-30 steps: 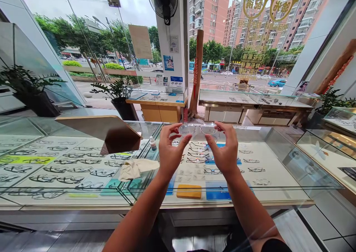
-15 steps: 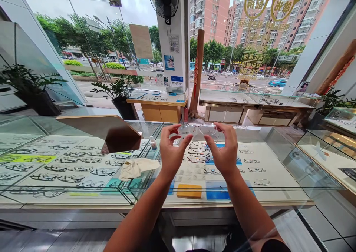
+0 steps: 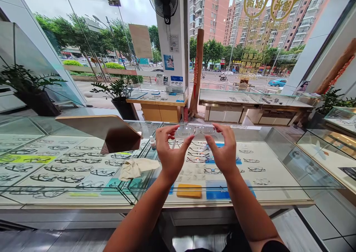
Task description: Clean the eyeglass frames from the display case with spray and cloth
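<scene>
A pair of thin-rimmed eyeglasses (image 3: 197,130) is held up level above the glass display case (image 3: 280,188), its clear lenses bearing small print. My left hand (image 3: 171,148) pinches the left end of the frame between thumb and fingers. On the other end, my right hand (image 3: 222,146) grips the rim and hinge area in the same way. Left of my left hand, a cream cloth (image 3: 137,168) lies crumpled on the glass top. A small white bottle (image 3: 152,143) stands just behind the cloth.
A tilted mirror-like panel (image 3: 102,130) stands on the counter at left. Inside the case lie several rows of eyeglasses (image 3: 71,178) and an orange case (image 3: 189,191). Behind are a potted plant (image 3: 122,100), a wooden post (image 3: 198,74) and further display cabinets (image 3: 228,100).
The eyeglasses have shifted slightly left and tilted a little. My left hand has moved slightly left and its grip has changed a bit; both hands still hold the frame.
</scene>
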{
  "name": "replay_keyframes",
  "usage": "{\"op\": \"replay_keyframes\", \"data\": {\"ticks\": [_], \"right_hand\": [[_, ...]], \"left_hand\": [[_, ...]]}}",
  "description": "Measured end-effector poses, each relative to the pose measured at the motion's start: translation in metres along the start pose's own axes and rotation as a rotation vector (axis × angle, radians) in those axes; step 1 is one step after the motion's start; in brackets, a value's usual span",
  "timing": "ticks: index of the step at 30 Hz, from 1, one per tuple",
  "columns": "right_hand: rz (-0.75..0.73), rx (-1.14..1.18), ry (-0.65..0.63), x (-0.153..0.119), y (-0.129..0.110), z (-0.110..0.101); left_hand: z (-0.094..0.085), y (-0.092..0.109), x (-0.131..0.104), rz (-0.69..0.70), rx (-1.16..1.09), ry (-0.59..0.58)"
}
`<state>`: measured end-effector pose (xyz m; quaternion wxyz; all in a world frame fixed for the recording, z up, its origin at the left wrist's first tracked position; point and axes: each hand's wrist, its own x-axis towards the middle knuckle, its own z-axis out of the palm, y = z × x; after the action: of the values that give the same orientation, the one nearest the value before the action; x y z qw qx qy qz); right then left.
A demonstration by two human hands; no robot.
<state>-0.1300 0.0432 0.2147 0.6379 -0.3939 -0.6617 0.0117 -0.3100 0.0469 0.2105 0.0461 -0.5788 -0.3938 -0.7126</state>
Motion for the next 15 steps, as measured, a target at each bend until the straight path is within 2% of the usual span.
{"op": "replay_keyframes", "data": {"ticks": [10,15], "right_hand": [[0.009,0.029,-0.015,-0.0014,0.0042,0.0011],[-0.018,0.015,0.024,-0.0032,0.0045,0.0021]], "left_hand": [[0.0009,-0.0018,-0.0004,0.069,0.035,0.017],[0.0034,-0.0091,-0.0041,-0.049,-0.023,-0.06]]}}
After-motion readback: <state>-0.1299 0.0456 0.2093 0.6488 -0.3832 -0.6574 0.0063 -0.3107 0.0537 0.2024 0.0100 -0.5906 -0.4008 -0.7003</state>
